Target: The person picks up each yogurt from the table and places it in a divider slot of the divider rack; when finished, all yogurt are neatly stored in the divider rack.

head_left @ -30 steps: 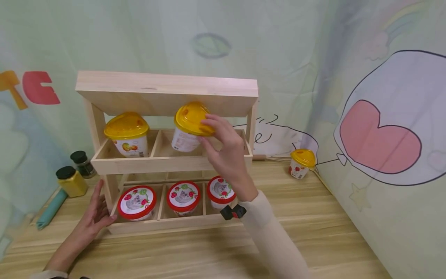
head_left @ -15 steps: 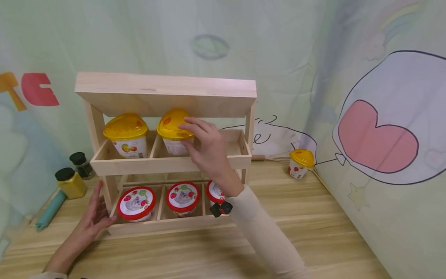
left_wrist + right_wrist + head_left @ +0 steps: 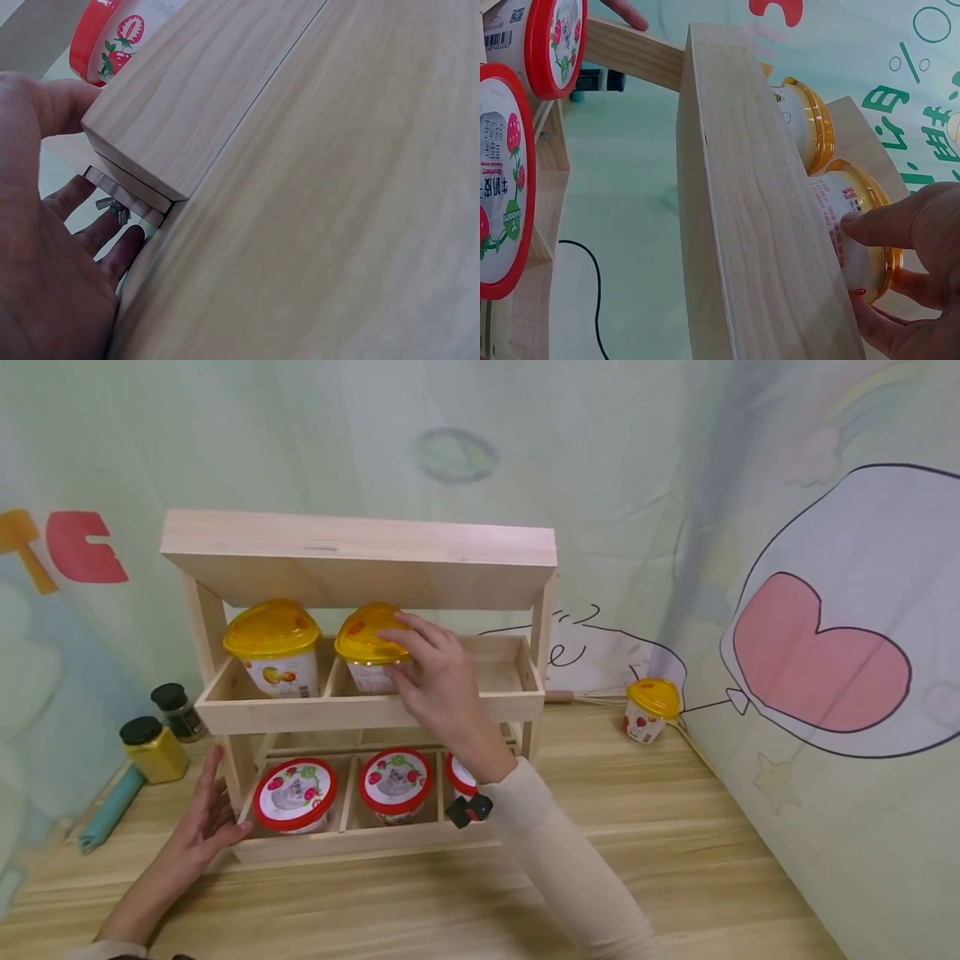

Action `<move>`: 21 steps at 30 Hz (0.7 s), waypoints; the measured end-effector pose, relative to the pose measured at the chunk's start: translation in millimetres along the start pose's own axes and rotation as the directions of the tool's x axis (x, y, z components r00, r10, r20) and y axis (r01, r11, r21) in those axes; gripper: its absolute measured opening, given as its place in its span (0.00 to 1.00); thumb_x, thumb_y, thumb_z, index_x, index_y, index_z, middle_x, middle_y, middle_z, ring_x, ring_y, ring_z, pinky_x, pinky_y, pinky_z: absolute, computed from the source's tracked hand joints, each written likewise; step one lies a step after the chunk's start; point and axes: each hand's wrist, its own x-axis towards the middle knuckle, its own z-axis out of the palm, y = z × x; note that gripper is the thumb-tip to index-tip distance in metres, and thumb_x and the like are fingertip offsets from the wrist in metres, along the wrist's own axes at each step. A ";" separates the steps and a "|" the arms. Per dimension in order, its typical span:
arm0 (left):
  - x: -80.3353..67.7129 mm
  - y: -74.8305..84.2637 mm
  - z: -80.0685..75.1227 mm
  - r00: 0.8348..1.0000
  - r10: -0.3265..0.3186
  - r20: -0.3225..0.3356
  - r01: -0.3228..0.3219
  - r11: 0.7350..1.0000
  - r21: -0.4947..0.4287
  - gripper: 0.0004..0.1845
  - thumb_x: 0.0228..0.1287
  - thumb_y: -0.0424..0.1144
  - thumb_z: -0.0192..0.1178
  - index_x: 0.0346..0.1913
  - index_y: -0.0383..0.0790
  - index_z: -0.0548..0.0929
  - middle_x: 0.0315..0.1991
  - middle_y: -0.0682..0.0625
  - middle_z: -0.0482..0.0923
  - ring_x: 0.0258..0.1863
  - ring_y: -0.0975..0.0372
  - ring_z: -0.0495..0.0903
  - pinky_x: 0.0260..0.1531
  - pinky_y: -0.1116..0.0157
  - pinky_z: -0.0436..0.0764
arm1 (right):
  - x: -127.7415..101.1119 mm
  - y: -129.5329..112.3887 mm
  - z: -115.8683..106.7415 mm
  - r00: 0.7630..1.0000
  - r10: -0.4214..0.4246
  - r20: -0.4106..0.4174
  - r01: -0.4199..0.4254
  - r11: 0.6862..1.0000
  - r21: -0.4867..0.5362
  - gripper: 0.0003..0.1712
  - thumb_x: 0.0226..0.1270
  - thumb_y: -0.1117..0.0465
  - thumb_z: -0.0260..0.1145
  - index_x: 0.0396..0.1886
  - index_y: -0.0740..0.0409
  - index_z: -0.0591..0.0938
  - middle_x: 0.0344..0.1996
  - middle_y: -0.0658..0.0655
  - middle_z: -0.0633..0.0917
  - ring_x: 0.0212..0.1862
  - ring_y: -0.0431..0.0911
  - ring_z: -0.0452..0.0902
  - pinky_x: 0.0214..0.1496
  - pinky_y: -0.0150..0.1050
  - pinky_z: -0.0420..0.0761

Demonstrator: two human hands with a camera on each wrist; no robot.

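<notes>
A two-tier wooden rack [image 3: 367, 718] stands on the table. Its lower left corner is held by my left hand [image 3: 201, 827], thumb at the front and fingers round the side post, as the left wrist view also shows. My right hand [image 3: 442, 685] pinches a white cup with a domed yellow lid [image 3: 371, 639], which sits in the upper tier's middle compartment. In the right wrist view, the thumb presses the cup's printed side [image 3: 840, 221]. Left of it, another yellow-lidded cup [image 3: 273, 647] fills the upper left compartment. The lower tier holds red-lidded tubs [image 3: 395, 785], the rightmost partly behind my wrist.
A third yellow-lidded cup [image 3: 648, 710] stands on the table to the right, near a whisk [image 3: 592, 699]. At left are a yellow jar [image 3: 153, 752], a dark-capped bottle [image 3: 177, 712] and a teal roll [image 3: 112, 810]. A printed curtain [image 3: 450, 410] hangs behind the rack.
My right hand has moved left and slightly down with the yellow-lidded cup, which has gone from tilted above the upper tier to seated in the middle compartment. The left hand stays in place.
</notes>
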 end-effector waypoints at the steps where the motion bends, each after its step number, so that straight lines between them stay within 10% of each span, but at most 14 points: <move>1: -0.4 -0.2 0.1 1.000 0.006 -0.001 -0.006 1.000 -0.003 0.63 0.68 0.18 0.61 0.88 0.59 0.30 0.83 0.50 0.50 0.64 0.90 0.60 0.57 0.87 0.68 | -0.3 0.2 0.2 1.000 0.002 0.002 -0.002 1.000 0.002 0.21 0.69 0.67 0.76 0.61 0.54 0.88 0.73 0.58 0.82 0.72 0.55 0.78 0.77 0.47 0.76; 9: -0.2 -0.4 1.1 0.999 0.045 -0.008 -0.045 0.999 -0.010 0.64 0.66 0.15 0.60 0.89 0.56 0.31 0.75 0.71 0.51 0.65 0.88 0.61 0.57 0.87 0.68 | -6.7 3.0 -4.1 1.000 0.011 -0.010 -0.011 0.999 0.036 0.25 0.68 0.67 0.76 0.64 0.54 0.85 0.75 0.61 0.79 0.75 0.57 0.76 0.77 0.48 0.77; 21: 0.4 -1.8 0.7 1.000 0.006 -0.003 -0.006 1.000 0.011 0.63 0.69 0.18 0.60 0.88 0.59 0.29 0.79 0.63 0.51 0.63 0.89 0.60 0.59 0.86 0.67 | -23.1 18.6 -31.4 0.996 0.020 -0.092 -0.016 0.999 0.044 0.25 0.68 0.61 0.78 0.64 0.55 0.85 0.71 0.59 0.82 0.75 0.55 0.76 0.78 0.50 0.76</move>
